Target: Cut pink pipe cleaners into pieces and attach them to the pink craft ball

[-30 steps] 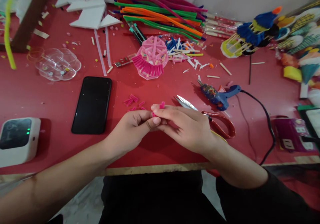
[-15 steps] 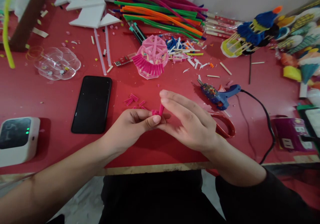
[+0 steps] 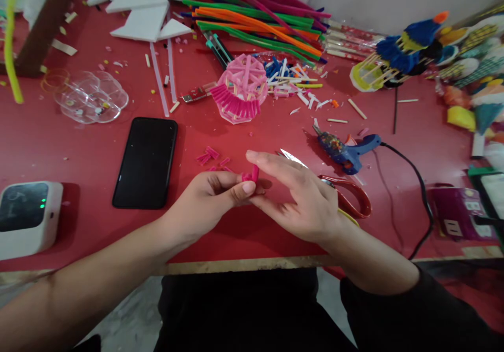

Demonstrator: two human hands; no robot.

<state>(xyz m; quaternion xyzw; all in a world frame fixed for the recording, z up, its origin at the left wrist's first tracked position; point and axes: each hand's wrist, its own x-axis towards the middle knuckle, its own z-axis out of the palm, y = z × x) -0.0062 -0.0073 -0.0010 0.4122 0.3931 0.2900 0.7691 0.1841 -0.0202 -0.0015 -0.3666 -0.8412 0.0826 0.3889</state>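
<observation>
My left hand pinches short magenta pipe cleaner pieces between thumb and fingers, one of them standing up. Close against them is my right hand, its fingers stretched out and the index fingertip at the top of the upright piece. Its thumb reaches toward my left fingertips. More cut magenta pieces lie just beyond my left hand. Partly covered by my right hand, a pair of scissors with red handles rests on the table. Farther back stands a pink round craft model with a magenta pipe cleaner fringe.
A blue glue gun with a black cord lies at the right. Left of my hands are a black phone and a white device. Pipe cleaners and white foam pieces lie at the back. A blue-and-yellow model stands back right.
My right fingers have lowered slightly and drawn together, uncovering a scissor blade behind them. My left hand keeps its pinch on the magenta pieces. The view has shifted slightly.
</observation>
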